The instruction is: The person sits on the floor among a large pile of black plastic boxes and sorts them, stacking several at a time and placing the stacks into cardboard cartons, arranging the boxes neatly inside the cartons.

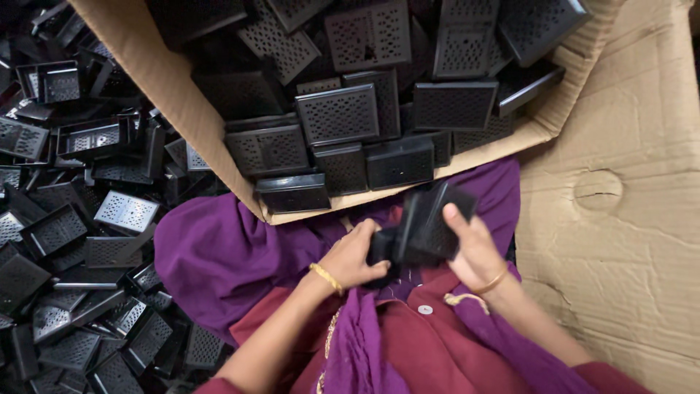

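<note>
A black perforated plastic box (430,222) is gripped by both closed hands, left (354,257) and right (472,248), below a cardboard carton (182,109).

carton (182,117) cropped, held part's (430,226) underside hidden

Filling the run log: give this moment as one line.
left hand: holds black part | right hand: holds same part | box: full of black trays | loose pile: at left
</note>
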### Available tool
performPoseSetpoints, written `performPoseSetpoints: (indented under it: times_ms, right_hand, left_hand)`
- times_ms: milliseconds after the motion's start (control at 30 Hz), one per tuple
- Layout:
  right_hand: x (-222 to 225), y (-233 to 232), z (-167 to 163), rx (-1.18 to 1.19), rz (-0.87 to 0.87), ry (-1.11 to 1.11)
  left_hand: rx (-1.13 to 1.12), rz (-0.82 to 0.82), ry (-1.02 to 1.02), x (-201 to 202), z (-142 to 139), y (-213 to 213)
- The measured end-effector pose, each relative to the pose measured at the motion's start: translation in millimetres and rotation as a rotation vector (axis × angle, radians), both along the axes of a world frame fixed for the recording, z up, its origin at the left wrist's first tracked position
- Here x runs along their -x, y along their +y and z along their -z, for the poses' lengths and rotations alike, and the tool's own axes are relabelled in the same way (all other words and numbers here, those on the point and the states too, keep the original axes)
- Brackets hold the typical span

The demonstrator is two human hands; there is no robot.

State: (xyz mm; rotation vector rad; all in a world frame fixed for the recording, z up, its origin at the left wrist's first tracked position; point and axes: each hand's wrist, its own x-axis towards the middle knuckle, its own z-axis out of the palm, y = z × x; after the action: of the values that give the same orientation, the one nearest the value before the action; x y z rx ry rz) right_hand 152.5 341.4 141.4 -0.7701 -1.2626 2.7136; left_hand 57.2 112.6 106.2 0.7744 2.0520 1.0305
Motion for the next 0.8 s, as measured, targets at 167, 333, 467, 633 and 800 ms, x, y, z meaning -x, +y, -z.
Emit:
performPoseSetpoints:
  times_ms: [167,333,467,633,800]
  right_hand:
    - [33.5,21.7,-67.4,-0.952,-0.174,0.355]
    - [97.9,8.3,-98.3,-1.757,-0.726,0.595]
    - [92.7,-11.1,-94.5,-2.11,-0.821,0.448]
    - [64.9,-11.9,-86.9,-1.92,-0.666,0.418]
    - [63.6,-0.4,-86.6,-1.792,-0.505,0.354]
  left_hand:
    - [0.023,-0.014,0.186,-8.2,-18.6,-25.5]
    - [0.088,-0.117,-0.107,-0.3,-45.2,-46.8]
    - [-0.439,-0.329,-0.331,2.6,-65.3,-60.0]
    - [-0.759,-0.634,-0.63,10.4,-80.3,-57.0]
    - [-0.911,-0.667,-0.501,16.1,-88.2,-34.1]
